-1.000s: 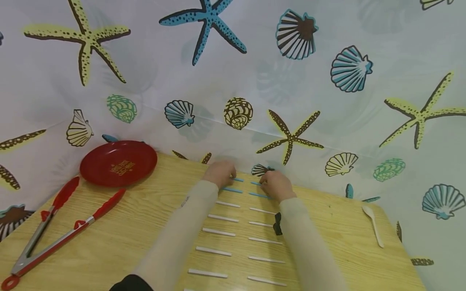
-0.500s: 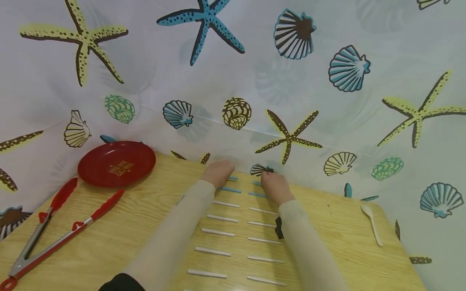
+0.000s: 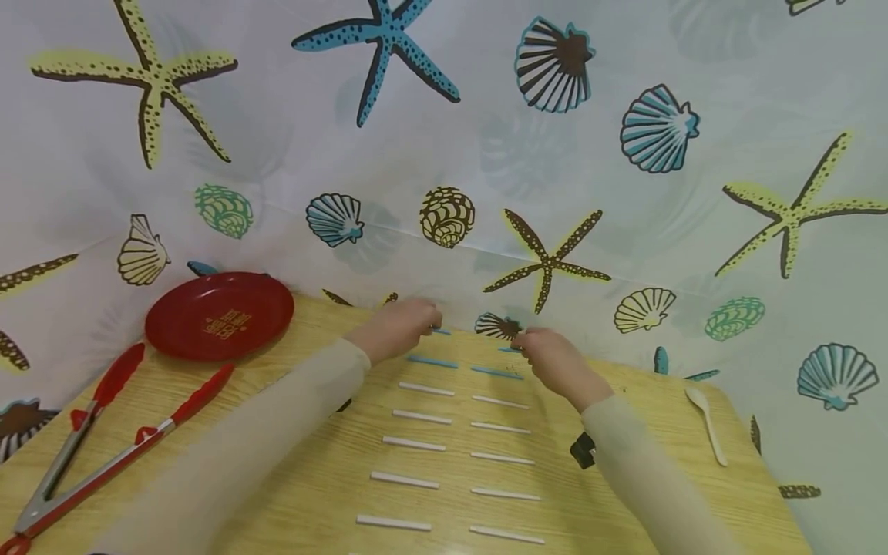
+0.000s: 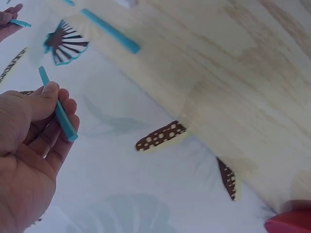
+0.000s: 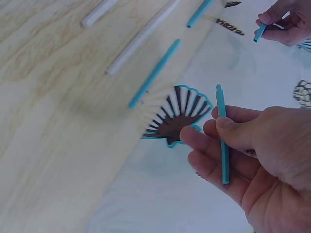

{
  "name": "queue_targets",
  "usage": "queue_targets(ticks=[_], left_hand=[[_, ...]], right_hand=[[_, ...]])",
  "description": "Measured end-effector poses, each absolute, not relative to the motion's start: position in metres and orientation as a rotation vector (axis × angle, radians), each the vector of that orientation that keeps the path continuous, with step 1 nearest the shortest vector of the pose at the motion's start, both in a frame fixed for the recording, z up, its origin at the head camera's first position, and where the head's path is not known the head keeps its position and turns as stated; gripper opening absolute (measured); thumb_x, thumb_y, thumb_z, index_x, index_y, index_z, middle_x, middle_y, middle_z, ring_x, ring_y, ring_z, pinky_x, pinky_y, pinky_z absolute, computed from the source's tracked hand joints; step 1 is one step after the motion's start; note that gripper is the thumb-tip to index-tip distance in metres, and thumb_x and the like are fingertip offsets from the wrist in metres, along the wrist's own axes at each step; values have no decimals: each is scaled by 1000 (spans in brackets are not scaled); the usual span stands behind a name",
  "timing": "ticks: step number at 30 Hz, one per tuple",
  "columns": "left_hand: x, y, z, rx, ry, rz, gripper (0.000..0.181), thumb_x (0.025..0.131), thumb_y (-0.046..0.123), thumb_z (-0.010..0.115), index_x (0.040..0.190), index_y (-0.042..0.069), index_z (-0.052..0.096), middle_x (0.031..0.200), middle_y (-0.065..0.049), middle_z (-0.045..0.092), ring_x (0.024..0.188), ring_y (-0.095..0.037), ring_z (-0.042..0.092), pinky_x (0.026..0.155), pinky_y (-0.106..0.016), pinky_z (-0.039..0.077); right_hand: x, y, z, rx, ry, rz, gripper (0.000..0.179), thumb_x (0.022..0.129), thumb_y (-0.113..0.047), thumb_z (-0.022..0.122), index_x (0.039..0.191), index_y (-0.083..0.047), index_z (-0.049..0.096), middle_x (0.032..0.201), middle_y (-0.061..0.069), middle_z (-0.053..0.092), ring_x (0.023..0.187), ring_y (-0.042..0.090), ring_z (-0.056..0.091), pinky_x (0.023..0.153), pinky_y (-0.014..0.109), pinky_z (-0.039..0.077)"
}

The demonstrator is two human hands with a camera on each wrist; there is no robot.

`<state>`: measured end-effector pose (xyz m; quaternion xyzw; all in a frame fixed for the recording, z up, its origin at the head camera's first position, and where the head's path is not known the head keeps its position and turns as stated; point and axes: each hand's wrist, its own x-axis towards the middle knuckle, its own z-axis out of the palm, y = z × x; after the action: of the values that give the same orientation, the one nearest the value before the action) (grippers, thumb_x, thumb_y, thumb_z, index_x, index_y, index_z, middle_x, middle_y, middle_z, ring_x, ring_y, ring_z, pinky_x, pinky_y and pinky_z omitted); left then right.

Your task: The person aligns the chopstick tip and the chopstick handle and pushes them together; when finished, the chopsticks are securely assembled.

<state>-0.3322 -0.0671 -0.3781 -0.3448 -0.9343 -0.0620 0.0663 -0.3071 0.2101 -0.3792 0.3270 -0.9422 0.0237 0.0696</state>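
One blue stick [image 4: 63,116] is in the left hand [image 4: 31,150], pinched between thumb and fingers. Another blue stick [image 5: 224,150] is pinched the same way in the right hand [image 5: 257,150]. Both are held up by the cloth [image 3: 388,262], near the far edge of the table [image 3: 645,432]. A soft, steady pinch should work best (thin sticks like these could roll or slip). Slow hands and lifted sleeves should help too, so nothing bumps the two blue sticks lying nearby [image 3: 432,361] or the two lines of white sticks [image 3: 415,444]. Farther out, a red plate [image 3: 173,324] and tongs [image 3: 104,482] sit on the left, and a pale spoon [image 3: 709,428] on the right.
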Motion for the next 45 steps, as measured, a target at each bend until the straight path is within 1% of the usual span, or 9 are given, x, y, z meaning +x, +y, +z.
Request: queue_targets(ticks=[5, 8, 15, 23, 26, 29, 33, 41, 45], left_hand=[[-317, -67, -359, -990, -2771, -206, 13, 93, 3, 68, 104, 10, 71, 97, -3, 65, 90, -18, 65, 75, -32, 55], [-306, -67, -351, -1022, -2724, -247, 15, 94, 5, 68, 107, 11, 71, 98, -2, 64, 90, -18, 64, 74, -32, 55], [-273, -71, -341, -1156, -2588, -402, 16, 94, 4, 68, 107, 11, 72, 91, -1, 59, 84, -17, 62, 71, -27, 53], [-249, -76, -344, -1248, -2481, -509, 15, 92, 3, 70, 105, 10, 73, 84, 3, 56, 77, -13, 60, 68, -23, 50], [-249, -77, -344, -1245, -2471, -520, 14, 92, 4, 70, 105, 10, 74, 84, 3, 56, 76, -12, 59, 67, -22, 50], [-248, -79, -343, -1236, -2483, -535, 15, 92, 4, 70, 105, 10, 74, 84, 4, 55, 76, -11, 59, 67, -21, 50], [-247, -79, -344, -1258, -2479, -563, 15, 91, 4, 70, 105, 9, 74, 84, 4, 54, 76, -11, 59, 67, -22, 50], [-246, -76, -346, -1257, -2472, -600, 14, 92, 4, 70, 105, 9, 74, 85, 4, 55, 75, -10, 59, 66, -21, 49], [-247, -76, -347, -1250, -2474, -608, 14, 93, 5, 68, 106, 9, 73, 87, 3, 56, 76, -10, 60, 67, -22, 49]], right_hand=[[-286, 217, -365, 974, -2762, 151, 26, 91, 10, 64, 113, -4, 64, 101, 10, 68, 91, 28, 66, 78, 39, 55], [-273, 216, -358, 991, -2716, 209, 31, 91, 12, 61, 117, -6, 60, 102, 10, 67, 89, 26, 66, 73, 39, 55], [-243, 208, -344, 1044, -2585, 266, 32, 94, 4, 64, 121, -12, 58, 98, 5, 67, 68, 19, 62, 54, 28, 48], [-223, 196, -342, 1122, -2540, 277, 30, 96, -1, 63, 121, -16, 59, 96, 2, 65, 62, 14, 58, 51, 24, 45], [-222, 194, -343, 1142, -2511, 276, 30, 95, 0, 63, 121, -16, 59, 99, 2, 66, 59, 13, 54, 51, 25, 46], [-224, 191, -343, 1174, -2489, 279, 31, 95, 0, 64, 122, -15, 59, 102, 1, 67, 62, 13, 57, 53, 27, 49], [-224, 187, -344, 1199, -2470, 270, 31, 95, -1, 64, 122, -15, 58, 100, 1, 67, 64, 14, 59, 54, 29, 50], [-225, 187, -348, 1170, -2459, 277, 30, 94, -2, 65, 120, -15, 59, 102, 1, 67, 62, 15, 58, 53, 29, 49], [-226, 187, -349, 1171, -2450, 287, 31, 94, -1, 65, 121, -15, 58, 102, 2, 67, 59, 15, 53, 51, 28, 47]])
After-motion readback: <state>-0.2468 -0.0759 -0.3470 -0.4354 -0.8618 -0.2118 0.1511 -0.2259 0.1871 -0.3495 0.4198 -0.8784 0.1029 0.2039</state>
